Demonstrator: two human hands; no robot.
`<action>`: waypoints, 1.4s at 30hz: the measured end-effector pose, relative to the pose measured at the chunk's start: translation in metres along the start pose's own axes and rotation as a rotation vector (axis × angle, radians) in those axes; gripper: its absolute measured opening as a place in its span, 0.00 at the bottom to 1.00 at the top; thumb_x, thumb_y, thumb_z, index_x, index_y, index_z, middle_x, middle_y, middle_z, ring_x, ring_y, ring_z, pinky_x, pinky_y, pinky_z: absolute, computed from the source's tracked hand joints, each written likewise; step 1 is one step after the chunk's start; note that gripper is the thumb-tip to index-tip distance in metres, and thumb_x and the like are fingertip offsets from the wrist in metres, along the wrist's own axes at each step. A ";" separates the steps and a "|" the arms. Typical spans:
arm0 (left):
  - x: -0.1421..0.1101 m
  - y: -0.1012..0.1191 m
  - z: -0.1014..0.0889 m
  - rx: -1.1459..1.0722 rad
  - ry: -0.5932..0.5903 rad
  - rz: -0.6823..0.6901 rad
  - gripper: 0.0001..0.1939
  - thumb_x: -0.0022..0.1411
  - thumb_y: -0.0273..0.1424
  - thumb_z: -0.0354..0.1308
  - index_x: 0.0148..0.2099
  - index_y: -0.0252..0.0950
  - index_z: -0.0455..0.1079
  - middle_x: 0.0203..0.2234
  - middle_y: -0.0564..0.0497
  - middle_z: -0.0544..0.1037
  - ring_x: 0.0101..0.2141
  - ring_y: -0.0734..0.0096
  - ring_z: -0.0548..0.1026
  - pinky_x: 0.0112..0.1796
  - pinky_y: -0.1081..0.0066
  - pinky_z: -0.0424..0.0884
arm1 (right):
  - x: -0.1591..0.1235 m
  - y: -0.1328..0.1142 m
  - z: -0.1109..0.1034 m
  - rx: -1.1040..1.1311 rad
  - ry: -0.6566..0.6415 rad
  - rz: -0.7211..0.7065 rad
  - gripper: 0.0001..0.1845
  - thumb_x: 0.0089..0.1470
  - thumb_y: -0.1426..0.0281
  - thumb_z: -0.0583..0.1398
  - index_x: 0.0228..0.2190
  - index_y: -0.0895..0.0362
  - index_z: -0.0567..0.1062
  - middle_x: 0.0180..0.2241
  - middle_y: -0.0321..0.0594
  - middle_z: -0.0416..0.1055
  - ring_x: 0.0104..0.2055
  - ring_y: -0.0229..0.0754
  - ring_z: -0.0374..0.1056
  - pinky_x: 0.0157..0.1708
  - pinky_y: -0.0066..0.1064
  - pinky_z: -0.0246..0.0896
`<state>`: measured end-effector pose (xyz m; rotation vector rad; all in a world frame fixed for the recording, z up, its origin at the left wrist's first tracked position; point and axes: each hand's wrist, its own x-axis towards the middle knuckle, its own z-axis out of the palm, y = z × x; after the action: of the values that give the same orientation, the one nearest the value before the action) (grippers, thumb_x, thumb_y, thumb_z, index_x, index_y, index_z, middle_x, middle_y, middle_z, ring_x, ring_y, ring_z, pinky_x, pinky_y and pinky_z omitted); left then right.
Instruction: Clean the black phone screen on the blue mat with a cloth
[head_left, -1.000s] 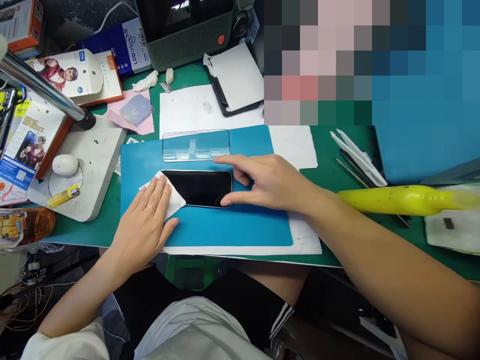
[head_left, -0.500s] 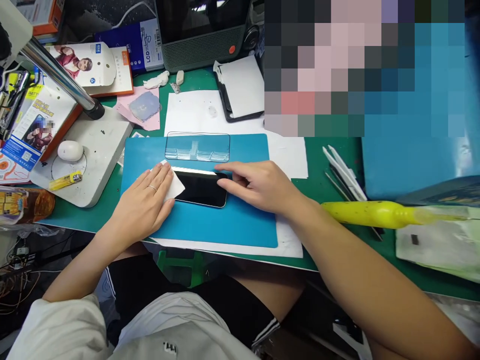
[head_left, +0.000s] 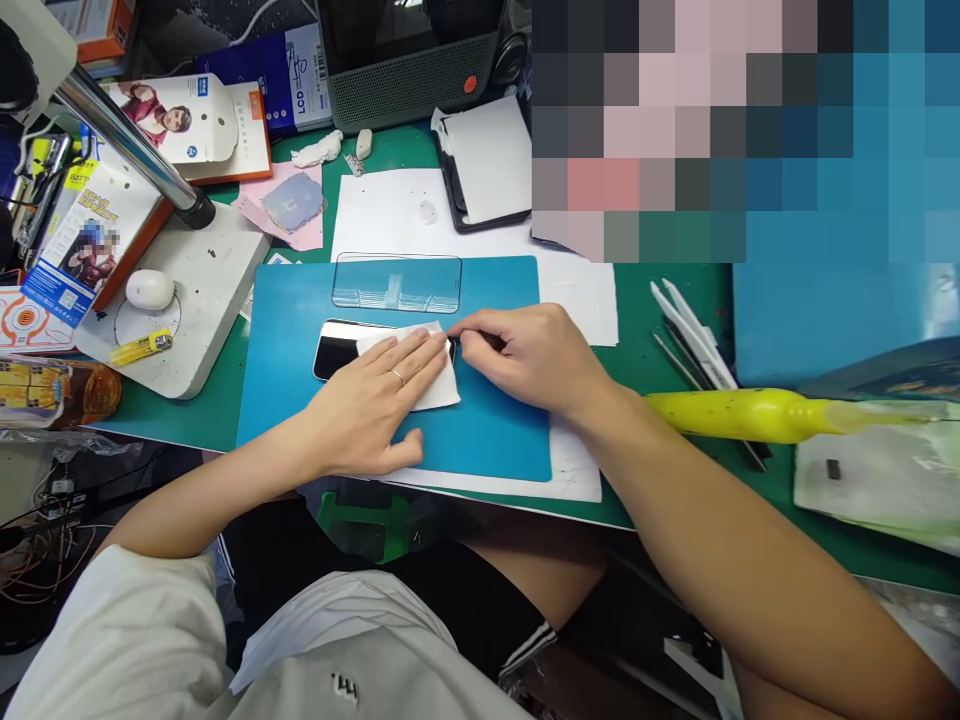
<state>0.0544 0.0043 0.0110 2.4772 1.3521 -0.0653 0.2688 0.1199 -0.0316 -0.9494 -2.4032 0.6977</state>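
Observation:
A black-screened smartphone point(head_left: 334, 354) lies face up on the blue mat point(head_left: 495, 420). My left hand point(head_left: 375, 405) is stretched flat over a white wipe point(head_left: 444, 388), pressing it on the phone's right half, fingers together and thumb out to the side. Most of that half is hidden beneath wipe and hand. At the phone's right end, the curled index finger and thumb of my right hand point(head_left: 529, 355) meet its upper corner; the other fingers are folded in. A clear, dark-edged screen protector point(head_left: 397, 283) rests just behind the phone.
Behind the mat are white paper point(head_left: 375, 210) and a black tray point(head_left: 487, 170) with a white sheet. Pens and tweezers point(head_left: 694, 335) and a yellow bottle point(head_left: 735, 415) lie near my right forearm. A lamp base point(head_left: 214, 330) stands left; a blurred-out person is opposite.
My left hand has slid the wipe rightward from the phone's left end to its right half. My right index finger has drawn in from the top edge to the corner.

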 end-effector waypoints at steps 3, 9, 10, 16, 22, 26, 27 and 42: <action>0.009 0.003 0.000 0.004 -0.020 0.016 0.43 0.72 0.39 0.49 0.81 0.21 0.48 0.81 0.33 0.47 0.81 0.47 0.46 0.78 0.49 0.48 | 0.001 0.001 -0.003 -0.001 -0.013 0.017 0.18 0.61 0.69 0.57 0.35 0.55 0.88 0.25 0.41 0.83 0.24 0.44 0.74 0.28 0.34 0.65; 0.007 0.009 0.004 0.030 -0.026 0.015 0.43 0.72 0.38 0.49 0.81 0.21 0.48 0.81 0.34 0.46 0.81 0.47 0.44 0.79 0.49 0.47 | 0.001 0.002 -0.006 -0.027 -0.048 0.050 0.17 0.61 0.70 0.57 0.34 0.52 0.87 0.26 0.39 0.84 0.25 0.45 0.76 0.29 0.35 0.67; 0.005 0.011 0.005 0.034 -0.023 0.017 0.42 0.73 0.38 0.49 0.81 0.21 0.48 0.81 0.34 0.46 0.81 0.47 0.44 0.78 0.48 0.47 | 0.001 0.002 -0.006 -0.032 -0.055 0.050 0.17 0.61 0.70 0.57 0.34 0.52 0.87 0.27 0.38 0.84 0.26 0.45 0.76 0.30 0.35 0.67; -0.016 0.021 0.015 0.054 0.025 0.015 0.39 0.74 0.33 0.46 0.81 0.23 0.48 0.81 0.36 0.48 0.81 0.50 0.46 0.78 0.51 0.52 | 0.001 0.000 -0.004 -0.035 -0.046 0.064 0.16 0.62 0.71 0.57 0.34 0.51 0.87 0.29 0.38 0.85 0.29 0.46 0.78 0.32 0.36 0.69; -0.039 0.024 0.021 0.094 0.094 -0.020 0.36 0.75 0.29 0.46 0.80 0.23 0.50 0.80 0.35 0.53 0.80 0.49 0.52 0.77 0.52 0.57 | 0.001 -0.004 -0.007 -0.024 -0.065 0.090 0.17 0.62 0.71 0.57 0.35 0.51 0.87 0.28 0.38 0.84 0.28 0.46 0.77 0.32 0.36 0.68; -0.059 0.013 0.019 0.109 0.111 -0.095 0.36 0.76 0.27 0.46 0.81 0.25 0.47 0.80 0.35 0.54 0.80 0.50 0.51 0.77 0.50 0.58 | 0.002 -0.005 -0.010 0.002 -0.102 0.094 0.17 0.62 0.70 0.56 0.35 0.51 0.87 0.29 0.38 0.84 0.28 0.45 0.76 0.31 0.37 0.67; -0.064 0.008 0.018 0.114 0.123 -0.116 0.36 0.77 0.27 0.46 0.82 0.26 0.46 0.80 0.34 0.53 0.80 0.50 0.50 0.77 0.49 0.57 | 0.002 -0.005 -0.010 0.010 -0.109 0.092 0.17 0.62 0.69 0.57 0.35 0.51 0.87 0.28 0.37 0.84 0.27 0.45 0.76 0.30 0.37 0.67; -0.091 0.018 0.035 0.142 0.220 -0.414 0.42 0.80 0.34 0.45 0.85 0.33 0.28 0.80 0.32 0.51 0.79 0.42 0.51 0.74 0.41 0.61 | 0.002 -0.003 -0.009 0.044 -0.090 0.071 0.15 0.63 0.68 0.57 0.34 0.51 0.85 0.26 0.37 0.82 0.25 0.44 0.74 0.29 0.36 0.65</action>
<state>0.0229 -0.0885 -0.0006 2.3252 2.0016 0.0197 0.2708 0.1221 -0.0221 -1.0090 -2.4314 0.8323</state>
